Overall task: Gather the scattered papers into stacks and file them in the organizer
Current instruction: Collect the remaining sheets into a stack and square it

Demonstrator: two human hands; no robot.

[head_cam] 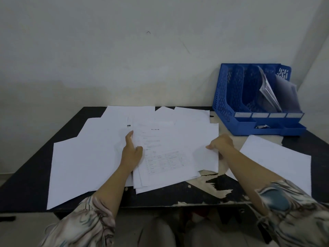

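White papers lie scattered over the dark table (26,189). A loose stack with a printed sheet (160,154) on top sits in the middle. My left hand (131,152) grips the stack's left edge, thumb on top. My right hand (222,144) pinches the corner of a blank sheet (206,159) at the stack's right side. More blank sheets lie at the left (80,166), along the back (138,113) and at the right (277,161). The blue organizer (229,104) stands at the back right, with papers (270,91) leaning in its right-hand compartments.
The table's dark surface is peeling near the front edge (213,186). A pale wall rises directly behind the table. The organizer's left compartments hold no papers. My patterned sleeves and lap fill the bottom of the view.
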